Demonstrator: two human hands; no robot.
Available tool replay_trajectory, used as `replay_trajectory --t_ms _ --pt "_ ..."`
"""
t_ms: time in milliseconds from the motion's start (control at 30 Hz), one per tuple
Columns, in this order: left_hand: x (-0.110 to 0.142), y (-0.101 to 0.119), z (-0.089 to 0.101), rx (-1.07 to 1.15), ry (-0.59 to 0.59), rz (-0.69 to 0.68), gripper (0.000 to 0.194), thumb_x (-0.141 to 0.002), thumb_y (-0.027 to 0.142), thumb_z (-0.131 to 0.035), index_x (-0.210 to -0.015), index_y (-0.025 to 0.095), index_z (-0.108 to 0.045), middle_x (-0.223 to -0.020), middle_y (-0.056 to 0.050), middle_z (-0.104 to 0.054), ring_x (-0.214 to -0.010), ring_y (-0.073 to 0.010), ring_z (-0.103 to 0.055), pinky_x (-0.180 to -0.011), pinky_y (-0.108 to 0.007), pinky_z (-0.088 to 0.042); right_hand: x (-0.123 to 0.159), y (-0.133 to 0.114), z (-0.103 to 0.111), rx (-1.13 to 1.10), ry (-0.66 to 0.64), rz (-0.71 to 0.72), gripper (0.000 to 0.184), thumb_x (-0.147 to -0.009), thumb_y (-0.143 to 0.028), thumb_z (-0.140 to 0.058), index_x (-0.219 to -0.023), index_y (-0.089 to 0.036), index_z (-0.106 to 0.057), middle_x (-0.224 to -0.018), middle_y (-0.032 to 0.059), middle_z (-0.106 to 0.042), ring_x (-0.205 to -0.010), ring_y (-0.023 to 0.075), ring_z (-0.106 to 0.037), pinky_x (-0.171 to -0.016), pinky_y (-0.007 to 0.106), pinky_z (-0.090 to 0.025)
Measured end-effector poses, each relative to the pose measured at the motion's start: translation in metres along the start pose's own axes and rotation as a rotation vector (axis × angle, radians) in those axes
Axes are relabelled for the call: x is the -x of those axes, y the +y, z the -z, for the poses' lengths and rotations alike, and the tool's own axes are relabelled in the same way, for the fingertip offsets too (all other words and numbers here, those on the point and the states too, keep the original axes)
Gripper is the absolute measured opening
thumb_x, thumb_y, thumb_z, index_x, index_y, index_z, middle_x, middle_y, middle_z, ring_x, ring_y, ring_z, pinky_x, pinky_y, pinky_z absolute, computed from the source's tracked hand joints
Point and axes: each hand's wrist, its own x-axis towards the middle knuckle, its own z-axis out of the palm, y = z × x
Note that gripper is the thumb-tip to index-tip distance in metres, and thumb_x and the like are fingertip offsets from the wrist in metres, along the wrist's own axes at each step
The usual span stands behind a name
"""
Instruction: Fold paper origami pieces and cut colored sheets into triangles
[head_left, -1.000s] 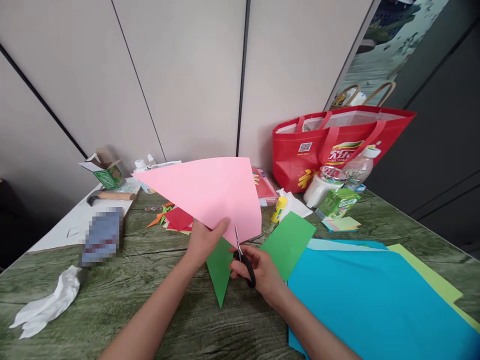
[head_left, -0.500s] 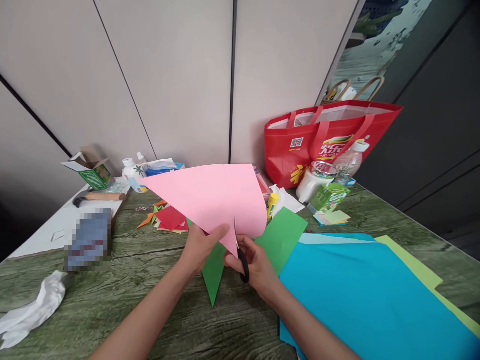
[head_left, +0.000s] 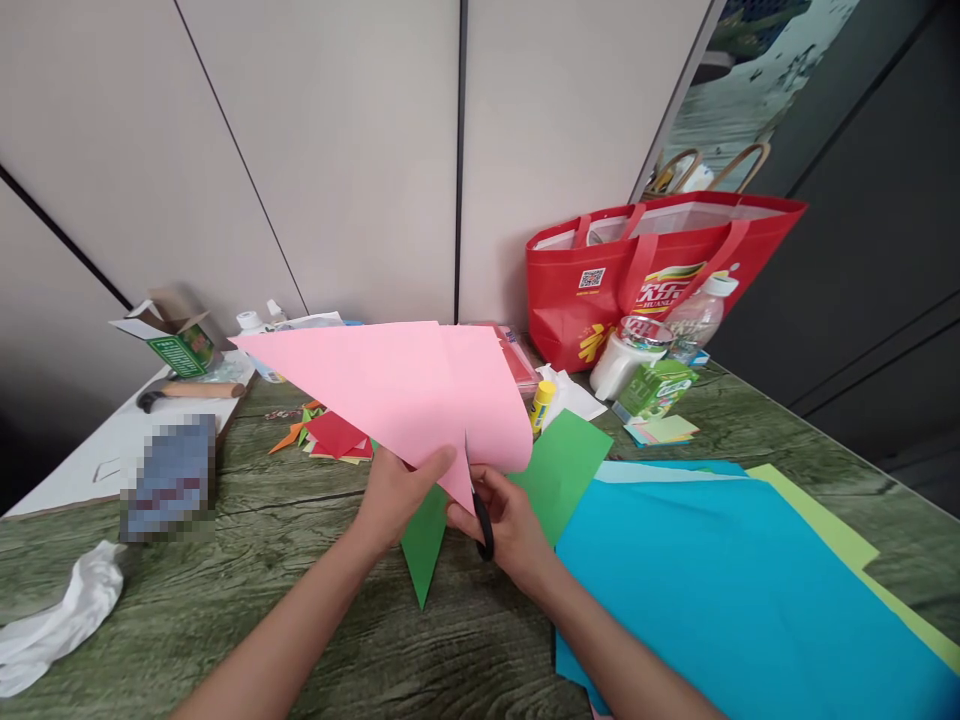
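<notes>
A large sheet of pink paper (head_left: 405, 385) is held up above the table, its right side curling over and its left corner drawn out to a point. My left hand (head_left: 401, 490) pinches its lower edge, thumb on top. Black-handled scissors (head_left: 485, 530) are in my right hand (head_left: 506, 520), fingers closed round the handles. Their blades run up into the pink paper from its lower tip. Under both hands lies green paper (head_left: 566, 465), with a pointed piece showing below.
Blue paper sheets (head_left: 720, 580) cover the right side. Behind stand a glue stick (head_left: 542, 405), a jar (head_left: 626, 365), a small green carton (head_left: 656, 390) and a red bag (head_left: 585, 310). To the left are red paper scraps (head_left: 337, 435), a hammer (head_left: 195, 391) and crumpled white tissue (head_left: 71, 615).
The pink sheet's left corner has swung further left and slightly up. Both hands keep nearly the same place, and the scissors stay in the paper. The whole view has shifted slightly.
</notes>
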Motion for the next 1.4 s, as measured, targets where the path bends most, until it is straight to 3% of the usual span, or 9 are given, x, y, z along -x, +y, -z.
replay_trajectory --t_ms 933,1400 --pt "0.003 0.0006 0.0045 -0.078 -0.004 -0.046 0.029 -0.062 0.029 -0.067 -0.087 0.015 -0.06 -0.084 -0.005 -0.065 -0.075 -0.0199 -0.059 -0.064 -0.029 -0.048 0.0036 -0.0017 -0.0049 -0.024 0.074 -0.036 0.034 -0.055 -0.031 -0.077 -0.077 -0.018 -0.054 -0.073 0.0004 -0.063 -0.067 0.0151 -0.059 -0.064 0.028 -0.05" --pt "0.005 0.0027 0.0049 -0.095 -0.025 -0.041 0.026 -0.065 0.028 -0.065 -0.086 0.015 -0.058 -0.081 -0.004 -0.064 -0.072 -0.0179 -0.059 -0.061 -0.027 -0.047 0.0036 0.0045 -0.0047 -0.039 0.052 -0.021 0.034 -0.055 -0.034 -0.077 -0.076 -0.018 -0.054 -0.06 -0.0032 -0.058 -0.048 0.0097 -0.052 -0.043 0.02 -0.045"
